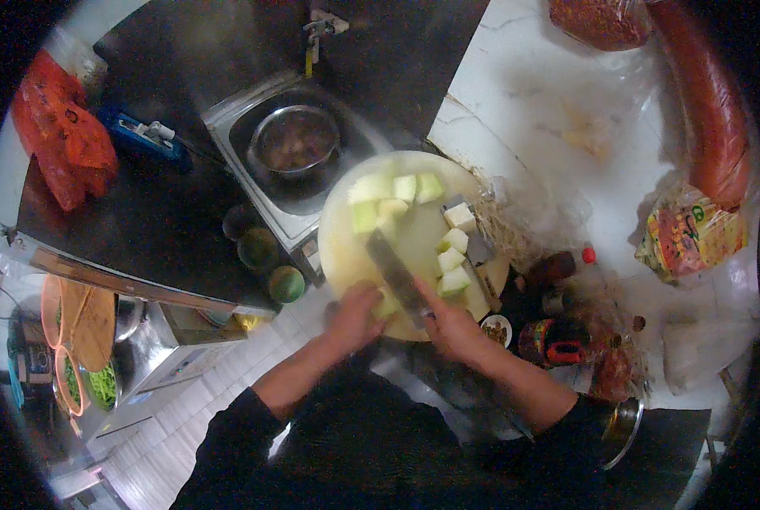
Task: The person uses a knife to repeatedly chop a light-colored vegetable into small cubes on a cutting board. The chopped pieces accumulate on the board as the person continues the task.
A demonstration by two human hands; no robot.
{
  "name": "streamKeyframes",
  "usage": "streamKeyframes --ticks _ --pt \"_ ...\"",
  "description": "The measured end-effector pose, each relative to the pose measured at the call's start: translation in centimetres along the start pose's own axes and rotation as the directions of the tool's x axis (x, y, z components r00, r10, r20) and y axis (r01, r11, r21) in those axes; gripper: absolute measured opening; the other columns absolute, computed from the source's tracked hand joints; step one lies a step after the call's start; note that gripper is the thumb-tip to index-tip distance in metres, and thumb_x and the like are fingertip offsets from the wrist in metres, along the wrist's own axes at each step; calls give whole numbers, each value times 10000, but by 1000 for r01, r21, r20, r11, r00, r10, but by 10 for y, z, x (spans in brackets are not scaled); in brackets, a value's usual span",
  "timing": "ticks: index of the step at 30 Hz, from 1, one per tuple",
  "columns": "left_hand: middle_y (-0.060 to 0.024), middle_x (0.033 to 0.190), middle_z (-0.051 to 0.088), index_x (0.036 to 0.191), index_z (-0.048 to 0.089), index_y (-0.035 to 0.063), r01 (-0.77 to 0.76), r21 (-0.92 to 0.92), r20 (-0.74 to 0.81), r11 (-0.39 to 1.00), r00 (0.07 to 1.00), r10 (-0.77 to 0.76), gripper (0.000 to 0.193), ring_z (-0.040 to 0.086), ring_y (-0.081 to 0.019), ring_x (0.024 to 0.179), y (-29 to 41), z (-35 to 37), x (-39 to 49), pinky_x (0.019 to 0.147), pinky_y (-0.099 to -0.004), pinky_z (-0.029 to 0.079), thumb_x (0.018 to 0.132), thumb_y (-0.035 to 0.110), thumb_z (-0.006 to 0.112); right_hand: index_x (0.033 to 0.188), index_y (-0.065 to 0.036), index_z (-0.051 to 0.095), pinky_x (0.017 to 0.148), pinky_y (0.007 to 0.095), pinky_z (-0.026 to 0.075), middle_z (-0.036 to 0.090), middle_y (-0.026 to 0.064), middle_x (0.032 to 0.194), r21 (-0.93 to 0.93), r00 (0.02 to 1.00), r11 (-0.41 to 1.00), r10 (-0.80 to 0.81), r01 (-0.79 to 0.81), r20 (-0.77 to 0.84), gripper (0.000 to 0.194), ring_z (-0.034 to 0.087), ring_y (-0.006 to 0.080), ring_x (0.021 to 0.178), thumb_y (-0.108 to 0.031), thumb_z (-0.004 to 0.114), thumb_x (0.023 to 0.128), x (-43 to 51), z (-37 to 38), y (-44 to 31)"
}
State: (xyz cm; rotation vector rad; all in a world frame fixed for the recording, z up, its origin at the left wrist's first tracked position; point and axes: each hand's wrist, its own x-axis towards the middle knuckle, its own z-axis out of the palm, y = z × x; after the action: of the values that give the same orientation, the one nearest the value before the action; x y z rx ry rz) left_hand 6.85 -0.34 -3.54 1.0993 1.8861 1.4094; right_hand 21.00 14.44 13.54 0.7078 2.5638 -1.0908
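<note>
A round cutting board [348, 255] lies before me, bearing several chunks of pale green melon or gourd [429, 188]. My right hand [450, 322] grips a cleaver [392, 268], its broad blade pointing up and left over the board. At the board's lower left edge is my left hand [357, 319], fingers curled beside a pale piece that it partly hides; blur leaves its hold unclear. More chunks [454, 280] stand in a line right of the blade. Another blade, partly covered by chunks, lies at the board's right side with its handle [485, 287] towards me.
Beyond the board is a metal sink [278, 217] holding a steel bowl [295, 139]. A small dish [497, 330], jars and bottles [552, 341] crowd the right side. A green cup [287, 284] stands left of the board. Farther left are baskets with green vegetables [102, 386].
</note>
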Motion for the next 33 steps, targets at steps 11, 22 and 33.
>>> streamKeyframes --ticks 11,22,33 --pt "-205 1204 508 1073 578 20 -197 402 41 894 979 198 450 501 -378 1127 21 -12 4 956 -421 438 683 159 757 1499 -223 181 771 503 493 622 308 917 -78 994 995 -50 58 98 736 617 457 854 -97 528 862 -3 -3 4" --pt "-163 1090 551 1024 602 38 -151 301 15 941 988 154 423 529 -360 1051 31 -15 6 906 -421 458 650 143 768 1495 -234 202 749 490 501 634 278 946 -7 995 997 -74 74 -73 714 638 432 853 -125 528 869 36 45 16" --pt "-183 1224 542 1128 578 28 -120 360 30 925 993 117 491 508 -362 1152 38 -17 7 983 -416 425 688 175 741 1505 -219 186 846 473 473 604 306 1071 106 994 989 -92 98 -62 727 607 438 980 -115 530 873 35 46 7"
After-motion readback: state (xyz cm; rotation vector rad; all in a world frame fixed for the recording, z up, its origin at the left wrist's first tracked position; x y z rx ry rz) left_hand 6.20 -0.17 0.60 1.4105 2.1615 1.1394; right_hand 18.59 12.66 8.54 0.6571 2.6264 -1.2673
